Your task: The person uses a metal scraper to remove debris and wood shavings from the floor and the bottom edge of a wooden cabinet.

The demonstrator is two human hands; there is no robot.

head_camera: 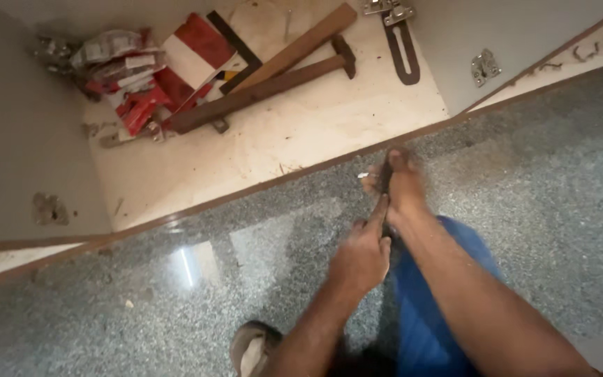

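Both hands meet on a slim dark tool over the speckled stone floor.

My right hand is wrapped shut around the dark tool, whose pale tip pokes out to the left of my fingers. My left hand lies just behind it, nearer my body, with its forefinger stretched forward along the tool's lower end, touching it; whether that hand actually grips I cannot tell. The tool's long axis runs away from me, roughly in line with both forearms. Ahead, beyond the wooden edge strip, the cabinet floor carries a hammer, a wooden batten, red packets and a metal hinge, all well apart from my hands.
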